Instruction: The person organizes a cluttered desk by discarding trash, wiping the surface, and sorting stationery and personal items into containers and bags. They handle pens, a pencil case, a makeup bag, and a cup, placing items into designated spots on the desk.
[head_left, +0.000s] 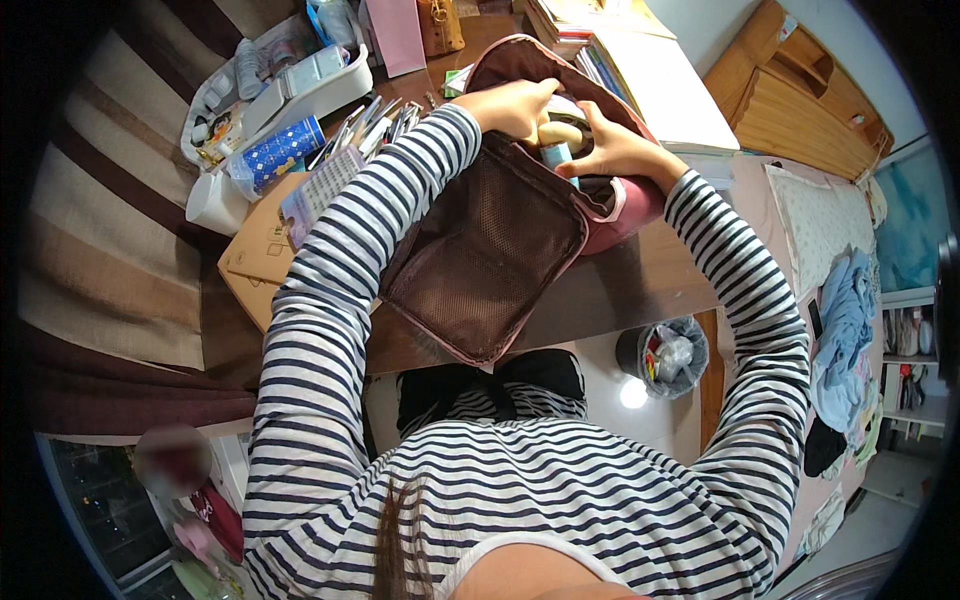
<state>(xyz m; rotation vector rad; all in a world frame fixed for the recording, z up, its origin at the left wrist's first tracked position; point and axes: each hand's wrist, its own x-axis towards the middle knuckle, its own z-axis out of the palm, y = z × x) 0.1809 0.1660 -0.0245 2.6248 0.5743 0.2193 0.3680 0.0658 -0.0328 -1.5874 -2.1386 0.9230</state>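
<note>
A dusty-pink zip bag (619, 232) with a brown lining stands open at the desk's edge. Its mesh-pocketed lid (487, 255) is folded toward me. Inside the bag's mouth, my left hand (517, 111) is bent over the contents, its fingertips partly hidden. Opposite it, my right hand (619, 146) spreads thumb and fingers around several small items. Its thumb touches a light-blue tube or bottle (556, 155). Next to that lies a beige rounded item (560, 135), with a whitish item (564, 109) behind it. Whether either hand grips something is unclear.
Left on the desk (622, 289) are a white basket (337, 82) of bottles, a blue patterned cylinder (283, 154), pens (375, 127) and a cardboard box (259, 255). Books and papers (652, 90) are stacked behind right. A lined trash bin (664, 356) stands below, beside a bed (780, 480).
</note>
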